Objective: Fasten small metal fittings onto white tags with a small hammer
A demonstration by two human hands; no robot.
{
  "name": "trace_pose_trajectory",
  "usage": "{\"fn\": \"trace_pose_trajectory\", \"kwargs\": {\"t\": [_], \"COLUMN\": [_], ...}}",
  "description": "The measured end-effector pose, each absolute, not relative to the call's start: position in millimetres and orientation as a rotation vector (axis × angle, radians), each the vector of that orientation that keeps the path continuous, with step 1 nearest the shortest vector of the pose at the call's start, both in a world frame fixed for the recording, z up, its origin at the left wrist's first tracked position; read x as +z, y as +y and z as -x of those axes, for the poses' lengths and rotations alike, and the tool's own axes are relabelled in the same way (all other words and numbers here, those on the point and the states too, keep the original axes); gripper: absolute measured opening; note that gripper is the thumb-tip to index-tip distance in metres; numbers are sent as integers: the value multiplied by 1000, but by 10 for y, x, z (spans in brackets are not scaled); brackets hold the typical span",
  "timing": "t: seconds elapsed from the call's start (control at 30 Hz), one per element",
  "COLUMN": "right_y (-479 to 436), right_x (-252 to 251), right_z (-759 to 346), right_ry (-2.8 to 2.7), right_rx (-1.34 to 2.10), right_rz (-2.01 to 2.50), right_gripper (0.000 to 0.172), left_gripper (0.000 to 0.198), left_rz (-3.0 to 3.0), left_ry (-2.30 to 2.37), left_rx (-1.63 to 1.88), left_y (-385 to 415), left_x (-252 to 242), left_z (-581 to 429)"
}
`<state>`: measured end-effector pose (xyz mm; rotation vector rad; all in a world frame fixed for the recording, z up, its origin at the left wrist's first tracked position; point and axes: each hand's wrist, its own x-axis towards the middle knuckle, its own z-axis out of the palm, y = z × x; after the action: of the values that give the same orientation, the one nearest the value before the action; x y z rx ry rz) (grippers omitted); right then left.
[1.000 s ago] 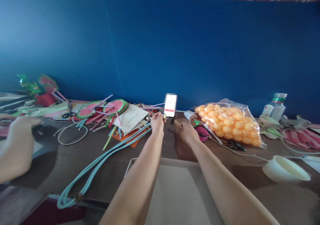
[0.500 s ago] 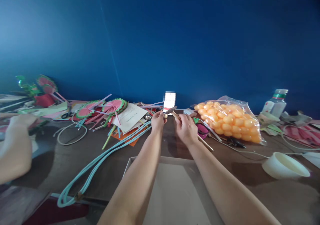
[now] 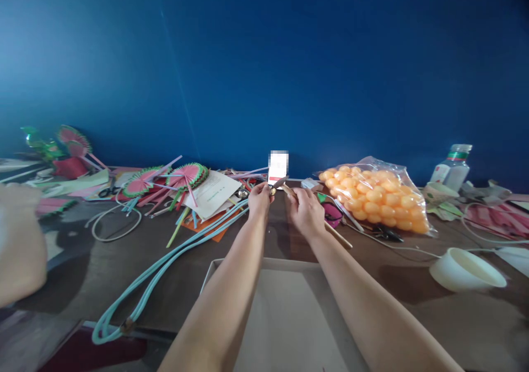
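My left hand (image 3: 259,198) is closed, thumb and fingers pinched together around a small object with a dark and pale part, too small to name. My right hand (image 3: 306,209) grips a wooden-handled tool (image 3: 288,188); its dark, flat tip reaches across to my left fingertips. A wooden rod (image 3: 339,235) shows behind my right hand, perhaps the tool's other end. Just beyond my hands, a lit phone (image 3: 278,168) leans upright against the blue wall. Pale blue tubes (image 3: 177,259) run along the table to my left wrist; whether they touch it I cannot tell.
A plastic bag of orange balls (image 3: 376,195) lies right, near a clear bottle (image 3: 453,168) and a white cup (image 3: 467,270). Watermelon-patterned paper fans (image 3: 188,177) and papers (image 3: 215,193) clutter the left. Below my forearms lies a shallow tray (image 3: 289,306). Another person's arm (image 3: 20,245) enters from the left.
The other person's arm at the left has shifted further left and its hand is higher. My hands keep nearly the same pose, with the whole view moved slightly.
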<state>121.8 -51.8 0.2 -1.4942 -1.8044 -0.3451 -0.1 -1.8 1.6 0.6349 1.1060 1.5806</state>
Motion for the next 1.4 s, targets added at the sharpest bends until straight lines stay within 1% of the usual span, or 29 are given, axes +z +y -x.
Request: {"fn": "trace_pose_trajectory", "kwargs": {"t": [0.1,0.33,0.8,0.97,1.13,1.3,1.4], "right_y": [-523,-521,-507,-501,-500,-505,-504], "right_x": [4,-6,-16,-7,8,11,9], "right_z": [-1219,-1220,-1238,-1253,-1272,-1272,-1269], "right_ry": [-1793,-1804,-1793,-1741,-1780,-1755,-1779], "right_rx": [-335,-321,-283,-297,-243,-269,-247], "right_rz": [1498,1489,1522,1520,1573,1556,1558], "right_gripper": [29,27,24,26,24,27,25], "left_gripper": [21,25,17,22,21,22,22], "left_rz": [-641,-643,-670,-682,-709,-713,-715], "left_ry": [1101,1099,1104,1108,1126,1127,1127], "left_rx": [1585,1591,1588,1605,1587,1596,1590], "left_y": [-23,-42,-77,-63,-62,-69,-67], "left_x": [20,37,63,43,41,49,46], "left_z": [1,-3,-25,-28,-28,-27,-25]}}
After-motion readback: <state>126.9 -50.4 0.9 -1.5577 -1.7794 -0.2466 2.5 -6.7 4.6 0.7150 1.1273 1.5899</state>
